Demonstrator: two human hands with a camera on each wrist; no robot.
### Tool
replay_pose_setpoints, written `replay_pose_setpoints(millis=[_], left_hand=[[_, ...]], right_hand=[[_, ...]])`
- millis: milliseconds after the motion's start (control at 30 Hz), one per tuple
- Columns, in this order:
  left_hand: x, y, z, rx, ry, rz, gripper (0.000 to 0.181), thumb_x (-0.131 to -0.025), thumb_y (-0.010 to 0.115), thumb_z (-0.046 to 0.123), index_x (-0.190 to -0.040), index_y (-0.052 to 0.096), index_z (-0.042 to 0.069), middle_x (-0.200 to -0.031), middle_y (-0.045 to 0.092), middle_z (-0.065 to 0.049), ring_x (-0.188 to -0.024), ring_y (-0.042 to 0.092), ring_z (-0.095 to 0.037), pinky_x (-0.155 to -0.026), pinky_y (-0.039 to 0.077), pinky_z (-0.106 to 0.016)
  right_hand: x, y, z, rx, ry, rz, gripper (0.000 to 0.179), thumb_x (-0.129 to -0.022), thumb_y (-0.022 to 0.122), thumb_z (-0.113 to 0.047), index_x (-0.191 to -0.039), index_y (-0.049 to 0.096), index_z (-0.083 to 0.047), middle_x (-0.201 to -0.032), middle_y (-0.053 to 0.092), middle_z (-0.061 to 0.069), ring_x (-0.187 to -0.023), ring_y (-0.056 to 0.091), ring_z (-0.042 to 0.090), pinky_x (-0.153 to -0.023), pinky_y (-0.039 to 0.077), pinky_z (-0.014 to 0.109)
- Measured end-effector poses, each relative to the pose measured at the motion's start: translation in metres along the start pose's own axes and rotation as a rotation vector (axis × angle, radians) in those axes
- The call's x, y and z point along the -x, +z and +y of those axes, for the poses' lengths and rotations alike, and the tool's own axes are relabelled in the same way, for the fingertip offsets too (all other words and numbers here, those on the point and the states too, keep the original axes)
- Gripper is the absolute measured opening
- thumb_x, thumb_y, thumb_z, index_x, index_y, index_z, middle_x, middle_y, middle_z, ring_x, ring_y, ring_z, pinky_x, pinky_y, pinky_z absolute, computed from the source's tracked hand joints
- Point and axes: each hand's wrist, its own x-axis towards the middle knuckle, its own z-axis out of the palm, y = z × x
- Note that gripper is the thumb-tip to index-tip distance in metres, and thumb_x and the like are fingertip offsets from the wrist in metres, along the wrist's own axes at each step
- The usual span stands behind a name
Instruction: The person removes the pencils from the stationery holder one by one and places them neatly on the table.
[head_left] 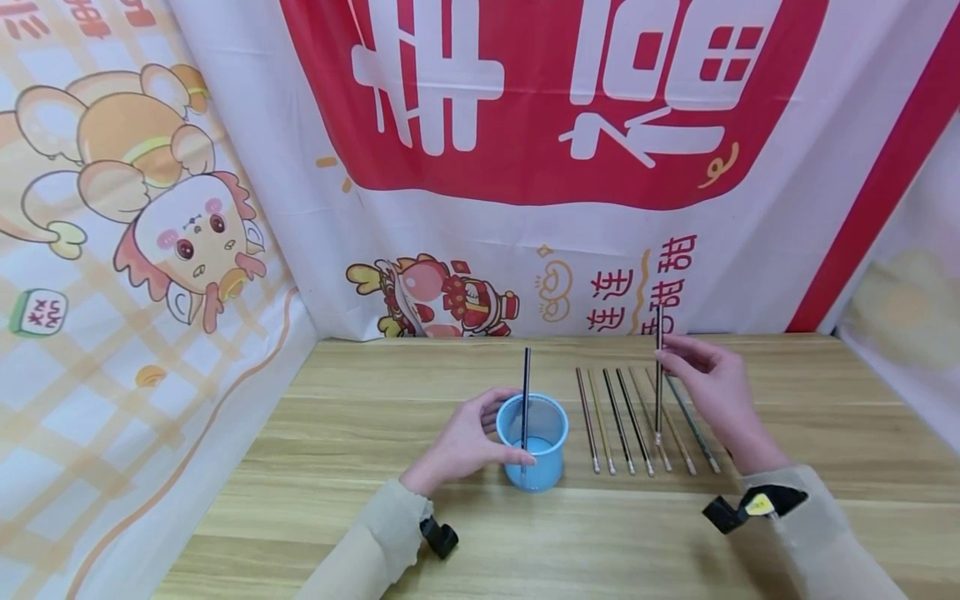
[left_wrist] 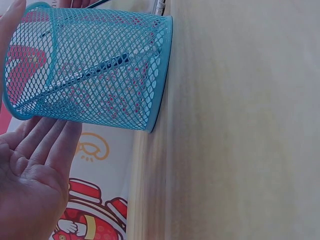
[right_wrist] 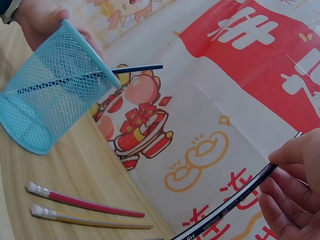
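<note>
My left hand [head_left: 467, 439] holds a light blue mesh pencil cup [head_left: 546, 473] by its left side, thumb across the front and fingers behind. The cup stands upright on the table, with one dark pencil [head_left: 527, 371] leaning inside it and sticking out above the rim. Over the row of pencils, my right hand [head_left: 716, 392] pinches a black pencil [head_left: 658, 404] near its upper part, between thumb and fingers. That pencil is upright, eraser end down. In the right wrist view its lower end runs out of frame.
Right of the cup lie several pencils side by side, eraser ends toward me, among them a red pencil [head_left: 587, 421], a yellow pencil [head_left: 602, 421] and a green pencil [head_left: 693, 425]. The wooden table [head_left: 360, 367] ends at a printed cloth [head_left: 450, 225] behind and at the left.
</note>
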Motion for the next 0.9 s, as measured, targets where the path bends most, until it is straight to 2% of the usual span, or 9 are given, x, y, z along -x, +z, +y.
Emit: replay_pose_setpoints(millis=[167,367,467,667,900], left_hand=[[0.000,0.001,0.000,-0.002,0.000,0.006,0.080,-0.075,0.094,0.022,-0.144,0.054,0.022,-0.138,0.059,0.005,-0.125,0.057,-0.015,-0.107,0.046,-0.037],[0.000,0.000,0.000,-0.005,-0.004,0.006,0.081,-0.074,0.094,0.023,-0.144,0.054,0.022,-0.138,0.059,0.005,-0.126,0.057,-0.015,-0.108,0.046,-0.037],[0.000,0.000,0.001,-0.004,-0.005,0.006,0.081,-0.074,0.095,0.024,-0.144,0.054,0.023,-0.138,0.059,0.005,-0.126,0.057,-0.015,-0.108,0.046,-0.037],[-0.001,0.000,0.000,-0.003,-0.003,0.001,0.083,-0.072,0.096,0.029,-0.144,0.054,0.020,-0.137,0.060,0.004,-0.125,0.058,-0.015,-0.107,0.046,-0.035],[-0.001,0.000,-0.001,-0.002,-0.001,0.000,0.085,-0.071,0.096,0.030,-0.143,0.054,0.019,-0.137,0.060,0.004,-0.125,0.058,-0.015,-0.107,0.046,-0.034]], right_hand=[[-0.001,-0.012,0.009,0.038,0.014,0.001,0.054,-0.100,0.065,-0.039,-0.141,0.059,-0.003,-0.127,0.063,0.011,-0.095,0.062,0.001,-0.079,0.053,0.012],[-0.002,-0.029,0.019,0.044,0.022,0.040,0.055,-0.099,0.068,-0.037,-0.140,0.059,-0.001,-0.110,0.065,-0.014,-0.091,0.063,-0.002,-0.078,0.052,0.010],[-0.002,-0.037,0.023,0.045,0.034,0.047,0.057,-0.099,0.068,-0.038,-0.141,0.058,-0.001,-0.105,0.063,-0.021,-0.090,0.063,-0.003,-0.077,0.051,0.010],[-0.004,-0.052,0.030,0.066,0.079,0.068,0.060,-0.097,0.069,-0.043,-0.143,0.058,-0.006,-0.107,0.063,-0.020,-0.090,0.063,-0.004,-0.074,0.051,0.009],[-0.009,-0.067,0.034,0.015,0.083,0.111,0.054,-0.096,0.073,-0.035,-0.139,0.062,-0.005,-0.095,0.066,-0.026,-0.083,0.065,-0.005,-0.071,0.051,0.007]])
